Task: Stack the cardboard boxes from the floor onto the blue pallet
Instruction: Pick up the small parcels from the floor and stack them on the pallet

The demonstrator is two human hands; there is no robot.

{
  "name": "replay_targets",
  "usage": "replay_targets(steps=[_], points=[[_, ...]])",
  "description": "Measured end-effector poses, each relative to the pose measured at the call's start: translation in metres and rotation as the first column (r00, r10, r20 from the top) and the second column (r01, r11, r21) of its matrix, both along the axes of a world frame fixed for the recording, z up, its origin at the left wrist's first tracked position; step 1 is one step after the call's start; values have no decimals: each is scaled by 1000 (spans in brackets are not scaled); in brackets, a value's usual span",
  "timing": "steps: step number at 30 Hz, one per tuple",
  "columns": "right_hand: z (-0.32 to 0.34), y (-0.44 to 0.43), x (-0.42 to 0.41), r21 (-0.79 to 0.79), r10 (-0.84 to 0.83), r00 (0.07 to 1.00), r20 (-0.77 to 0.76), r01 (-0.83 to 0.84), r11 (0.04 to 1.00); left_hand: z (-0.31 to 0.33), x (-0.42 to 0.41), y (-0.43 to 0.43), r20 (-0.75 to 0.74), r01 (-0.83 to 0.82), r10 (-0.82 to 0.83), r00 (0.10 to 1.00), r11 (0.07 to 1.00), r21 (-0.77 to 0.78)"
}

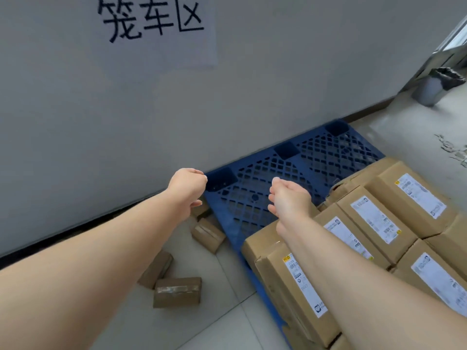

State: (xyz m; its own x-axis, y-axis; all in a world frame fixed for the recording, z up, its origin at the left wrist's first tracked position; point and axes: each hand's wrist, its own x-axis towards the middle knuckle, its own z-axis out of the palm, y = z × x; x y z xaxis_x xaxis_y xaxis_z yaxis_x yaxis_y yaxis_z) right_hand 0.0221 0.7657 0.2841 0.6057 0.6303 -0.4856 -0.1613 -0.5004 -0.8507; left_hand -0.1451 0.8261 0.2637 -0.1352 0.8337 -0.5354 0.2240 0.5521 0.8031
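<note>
1. While both bare arms reach forward into mid-frame, I see neither hand gripping anything.
2. Left hand [188,189]: centre-left of the frame, at the pallet's far-left corner. Its fingers are loosely curled downward and it holds nothing.
3. Right hand [290,198]: centre of the frame, over the bare lattice. The palm is turned left, the fingers are gently cupped rather than clenched, and it holds nothing. I can't tell whether it touches the box edge just below it.
4. Blue pallet [262,170]: flat on the tiled floor [227,324], running from the centre to the lower right, with its far edge close against the grey wall [75,109].
5. Labelled boxes [379,218]: lower right, packed side by side on the pallet with white shipping labels on top. I see the pallet's upper-left part uncovered.
6. Floor boxes, lower-left of centre, left of the pallet:
   - taped box [177,293];
   - tilted box [156,269], just behind it;
   - small box [208,234], beside the pallet's left edge;
   - a fourth box [201,210], mostly hidden under the left hand.
7. Paper sign [156,29]: top of the frame, left of centre, on the wall, with large black characters.
8. Metal bin [434,87]: upper right, on the floor, with a black liner.
</note>
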Motion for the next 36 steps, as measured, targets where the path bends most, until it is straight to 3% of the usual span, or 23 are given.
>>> replay_targets(steps=[23, 36], points=[[-33, 51, -343, -64, 315, 948, -36, -317, 946, -41, -358, -7, 16, -347, 349, 937, 936, -66], [-104, 55, -467, -128, 487, 871, -57, -490, 862, -106, -483, -36, -22, -542, 544, 839, 829, -135]])
